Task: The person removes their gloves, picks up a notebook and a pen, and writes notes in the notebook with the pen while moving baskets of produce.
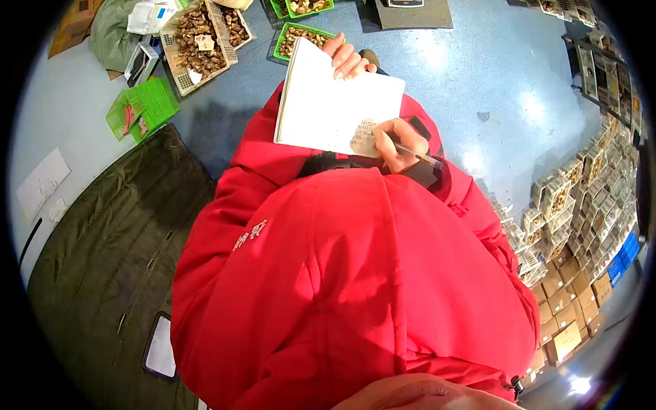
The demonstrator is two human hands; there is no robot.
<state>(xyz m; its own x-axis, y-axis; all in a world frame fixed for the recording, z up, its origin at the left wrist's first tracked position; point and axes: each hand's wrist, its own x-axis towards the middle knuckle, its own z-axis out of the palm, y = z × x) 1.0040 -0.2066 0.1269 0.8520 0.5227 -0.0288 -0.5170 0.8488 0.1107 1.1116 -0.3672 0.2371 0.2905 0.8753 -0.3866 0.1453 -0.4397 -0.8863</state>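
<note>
An open notebook (318,102) with white pages rests in front of my red jacket. My left hand (347,60) grips its far edge, the fingers curled over the top of the page and the rest hidden behind it. My right hand (403,145) is closed around a clear-barrelled pen (428,158). The hand rests on the lower right of the page, beside several lines of small dark handwriting (363,135). I cannot read the writing, and my fingers cover the pen's tip.
At the upper left stand a beige crate (183,76) of brown mushroom-like produce and a green basket (158,102). A dark quilted cover (116,225) lies left, with a phone-like device (160,347) on it. Stacked crates (594,184) and cardboard boxes (566,342) line the right.
</note>
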